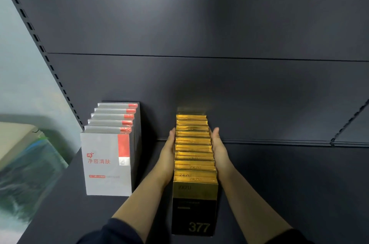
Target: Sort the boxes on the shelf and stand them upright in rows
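A row of several gold-and-black boxes stands upright on the dark shelf, running from the front edge to the back panel. The front box shows "377". My left hand lies flat against the row's left side, fingers straight. My right hand presses flat against the right side, so the row sits between both palms. To the left, a row of several grey-and-red boxes stands upright.
The dark back panel rises behind both rows. A perforated upright marks the shelf's left end, with blurred pale objects beyond it. Bare shelf stretches to the right of the gold row.
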